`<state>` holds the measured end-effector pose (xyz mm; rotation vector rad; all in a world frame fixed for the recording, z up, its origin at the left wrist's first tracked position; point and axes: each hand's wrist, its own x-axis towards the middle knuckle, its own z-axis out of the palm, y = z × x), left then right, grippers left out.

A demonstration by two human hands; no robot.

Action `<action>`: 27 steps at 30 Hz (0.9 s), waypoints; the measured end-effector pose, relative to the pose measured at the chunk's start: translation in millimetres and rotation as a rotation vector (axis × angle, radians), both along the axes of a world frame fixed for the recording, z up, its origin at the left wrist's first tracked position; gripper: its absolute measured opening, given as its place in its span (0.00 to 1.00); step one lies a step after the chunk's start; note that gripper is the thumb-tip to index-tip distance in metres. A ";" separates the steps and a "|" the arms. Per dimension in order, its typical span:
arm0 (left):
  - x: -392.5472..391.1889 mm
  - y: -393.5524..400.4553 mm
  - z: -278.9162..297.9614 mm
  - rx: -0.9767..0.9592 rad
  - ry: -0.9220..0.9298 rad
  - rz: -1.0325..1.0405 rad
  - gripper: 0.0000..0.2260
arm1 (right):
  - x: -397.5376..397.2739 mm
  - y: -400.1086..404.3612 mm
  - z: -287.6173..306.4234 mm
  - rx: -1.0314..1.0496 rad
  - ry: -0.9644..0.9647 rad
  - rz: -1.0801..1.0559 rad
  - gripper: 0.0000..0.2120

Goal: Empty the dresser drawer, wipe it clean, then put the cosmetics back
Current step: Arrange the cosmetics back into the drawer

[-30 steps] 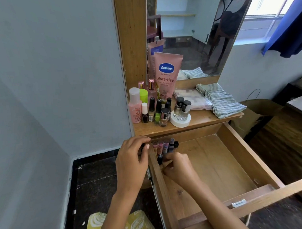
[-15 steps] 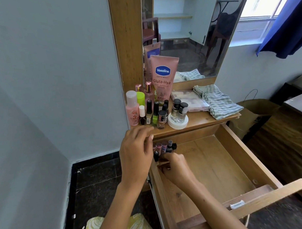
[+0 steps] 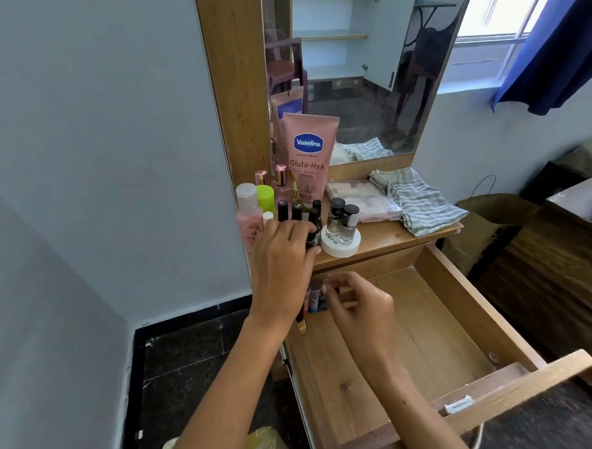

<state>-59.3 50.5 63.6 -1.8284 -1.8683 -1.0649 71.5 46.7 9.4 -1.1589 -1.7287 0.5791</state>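
Looking down into the drawer [image 3: 435, 323], pulled out toward 5 o'clock and showing mostly bare wood. Seeing most of the cosmetics crowding the table [image 3: 389, 241] at 12 o'clock of it, from the pink Vaseline tube [image 3: 310, 156] down to small bottles, so judging the putting-back stage as barely begun.

Reaching up with the left hand [image 3: 285, 255]: a second ago resting on the drawer's left rim, now lifting to 12 o'clock, onto the bottle cluster. Arching the wrist, bending the fingers [image 3: 288, 231] over the caps and apparently clamping, with the thumb, on a dark polish bottle [image 3: 311, 239]. Reading that as fetching the next item for the drawer.

Keeping the right hand [image 3: 361, 302] low in the drawer's 10 o'clock corner, knuckles up, fingers curled toward the lip tubes [image 3: 315, 296] standing there. Blurring too much to tell whether pinching a tube or merely steadying the row.
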 end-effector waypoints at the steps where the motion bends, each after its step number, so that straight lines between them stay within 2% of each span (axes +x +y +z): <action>1: 0.6 -1.5 -0.7 0.016 -0.007 -0.012 0.14 | -0.2 0.4 0.5 0.014 0.021 0.001 0.05; 7: 8.7 -25.2 -1.3 0.033 -0.099 -0.112 0.11 | -0.9 1.4 6.3 0.103 0.022 0.027 0.19; 11: 9.7 -41.0 -7.5 -0.117 -0.222 -0.228 0.14 | 0.3 0.0 6.1 0.151 -0.012 0.055 0.11; 14: -1.1 -43.4 -11.6 -0.127 -0.329 -0.186 0.19 | 5.5 1.8 -0.4 -0.003 -0.084 0.032 0.08; 16: -9.1 -44.1 -12.4 -0.088 -0.356 -0.123 0.17 | 6.5 4.1 -7.1 -0.189 -0.224 0.034 0.11; 18: -14.0 -44.3 -13.1 -0.065 -0.343 -0.053 0.16 | 3.8 6.4 -15.0 -0.287 -0.329 0.048 0.12; 23: -14.0 -46.3 -16.7 -0.042 -0.278 -0.005 0.14 | -3.7 10.2 -29.0 -0.349 -0.522 0.128 0.07; 27: -14.1 -45.9 -16.8 -0.022 -0.228 -0.020 0.11 | -6.4 11.1 -34.1 -0.342 -0.526 0.192 0.12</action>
